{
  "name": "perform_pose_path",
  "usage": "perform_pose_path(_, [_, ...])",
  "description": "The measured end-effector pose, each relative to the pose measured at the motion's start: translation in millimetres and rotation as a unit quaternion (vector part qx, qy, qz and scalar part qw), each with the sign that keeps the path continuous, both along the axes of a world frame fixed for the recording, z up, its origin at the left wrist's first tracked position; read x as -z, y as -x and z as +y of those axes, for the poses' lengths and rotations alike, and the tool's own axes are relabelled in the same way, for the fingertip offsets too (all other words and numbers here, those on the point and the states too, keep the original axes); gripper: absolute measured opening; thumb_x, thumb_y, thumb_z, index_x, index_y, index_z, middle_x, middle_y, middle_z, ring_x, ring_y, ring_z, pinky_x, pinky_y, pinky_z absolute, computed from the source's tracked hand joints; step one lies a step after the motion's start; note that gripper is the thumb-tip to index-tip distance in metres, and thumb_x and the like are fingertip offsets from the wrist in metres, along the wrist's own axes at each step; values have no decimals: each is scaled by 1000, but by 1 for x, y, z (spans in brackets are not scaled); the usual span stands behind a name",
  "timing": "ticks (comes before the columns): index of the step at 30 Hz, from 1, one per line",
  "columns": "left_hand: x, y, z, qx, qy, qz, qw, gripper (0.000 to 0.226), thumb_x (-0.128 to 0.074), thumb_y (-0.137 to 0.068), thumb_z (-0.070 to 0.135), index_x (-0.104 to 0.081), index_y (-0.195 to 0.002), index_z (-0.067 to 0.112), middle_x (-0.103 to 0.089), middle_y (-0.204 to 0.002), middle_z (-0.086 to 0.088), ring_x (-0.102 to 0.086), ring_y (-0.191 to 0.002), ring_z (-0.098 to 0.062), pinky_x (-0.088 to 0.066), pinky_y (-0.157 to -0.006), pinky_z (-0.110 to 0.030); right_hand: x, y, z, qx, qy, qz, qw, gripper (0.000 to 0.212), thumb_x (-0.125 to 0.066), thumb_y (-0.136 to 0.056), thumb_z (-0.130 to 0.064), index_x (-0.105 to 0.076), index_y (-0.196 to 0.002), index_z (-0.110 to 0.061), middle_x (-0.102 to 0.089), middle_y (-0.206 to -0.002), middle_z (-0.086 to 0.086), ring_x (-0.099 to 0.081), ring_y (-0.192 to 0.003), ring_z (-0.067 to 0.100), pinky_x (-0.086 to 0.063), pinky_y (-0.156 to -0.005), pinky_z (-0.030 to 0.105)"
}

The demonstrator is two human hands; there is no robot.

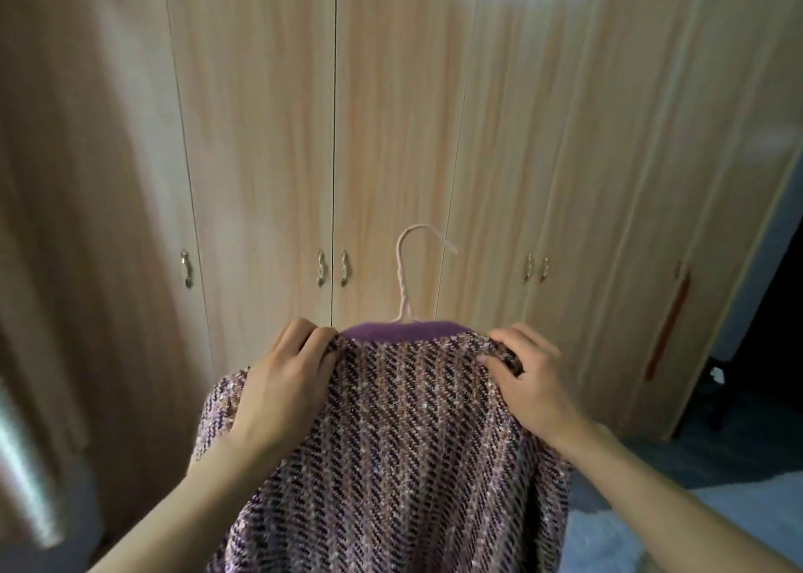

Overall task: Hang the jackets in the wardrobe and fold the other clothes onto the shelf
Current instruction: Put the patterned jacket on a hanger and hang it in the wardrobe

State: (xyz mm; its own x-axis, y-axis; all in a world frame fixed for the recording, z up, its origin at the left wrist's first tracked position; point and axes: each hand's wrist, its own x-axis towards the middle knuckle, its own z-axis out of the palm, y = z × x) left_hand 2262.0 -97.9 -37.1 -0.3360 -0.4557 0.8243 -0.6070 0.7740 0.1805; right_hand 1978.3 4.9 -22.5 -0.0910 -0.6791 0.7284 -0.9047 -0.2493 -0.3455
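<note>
A purple and pink tweed jacket (404, 451) with a plain purple lining hangs on a pale pink wire hanger (408, 277), whose hook stands up above the collar. My left hand (287, 381) grips the jacket's left shoulder, fingers curled over the top edge. My right hand (525, 381) pinches the right shoulder the same way. I hold the jacket up in front of the wooden wardrobe (391, 116), whose doors are all closed.
The wardrobe doors carry small metal handles (332, 268) at about hanger height. A red strip (669, 325) hangs on the far right door. A dark doorway (773, 311) lies to the right, with a pale rug or bed edge (678, 529) at the lower right.
</note>
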Motion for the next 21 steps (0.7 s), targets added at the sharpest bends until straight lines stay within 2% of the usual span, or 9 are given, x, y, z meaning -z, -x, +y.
perform_pose_path(2, [5,-11,-13,-4,12,4,1000,24,-51,-98,21,-66,-108,6,-55,-96,-2,-53,-76,-18,-53,-61,-34,4,-9,-23,-34,-5,-6,999,16,-72,-86,-18,-68,-102,-16,-56,-90,-17,-58,-81,4,-50,-74,22])
perform_pose_path(6, [14,-16,-37,-14,29,9,999,22,-54,-96,16,-68,-107,2,-54,-93,-3,-53,-74,-19,-53,-59,-36,10,-21,-70,-105,-3,5,994,21,-68,-89,-19,-69,-109,-15,-60,-96,-14,-62,-89,7,-54,-79,28])
perform_pose_path(9, [15,-13,-65,-34,36,1,999,22,-55,-96,16,-68,-106,2,-55,-92,-3,-54,-73,-19,-52,-59,-34,14,-22,-108,-123,3,3,992,22,-66,-89,-23,-69,-110,-16,-61,-94,-11,-62,-87,6,-53,-76,24])
perform_pose_path(12, [11,-5,-98,-53,39,-26,997,23,-53,-97,21,-67,-105,5,-56,-92,-1,-55,-72,-18,-54,-60,-34,16,-12,-146,-130,10,-8,991,23,-71,-87,-15,-69,-110,-15,-61,-94,-13,-60,-87,-2,-46,-79,9])
perform_pose_path(14, [5,4,-121,-61,34,-45,997,25,-52,-97,26,-66,-106,8,-56,-92,1,-55,-70,-16,-54,-59,-33,15,-3,-172,-133,9,-14,991,22,-72,-86,-13,-69,-108,-14,-59,-93,-16,-58,-86,-6,-42,-79,4])
perform_pose_path(17, [-8,20,-156,-90,17,-54,994,26,-51,-97,32,-63,-113,15,-54,-92,5,-54,-68,-15,-53,-53,-33,11,13,-212,-146,6,-23,989,20,-72,-87,-17,-69,-106,-15,-56,-93,-21,-57,-85,-7,-41,-78,3])
perform_pose_path(21, [-10,42,-200,-124,39,-74,989,23,-48,-97,28,-62,-107,12,-55,-91,2,-53,-71,-16,-52,-52,-35,9,34,-262,-166,-9,-3,986,21,-74,-86,-22,-67,-106,-20,-56,-95,-22,-59,-84,-4,-48,-77,10])
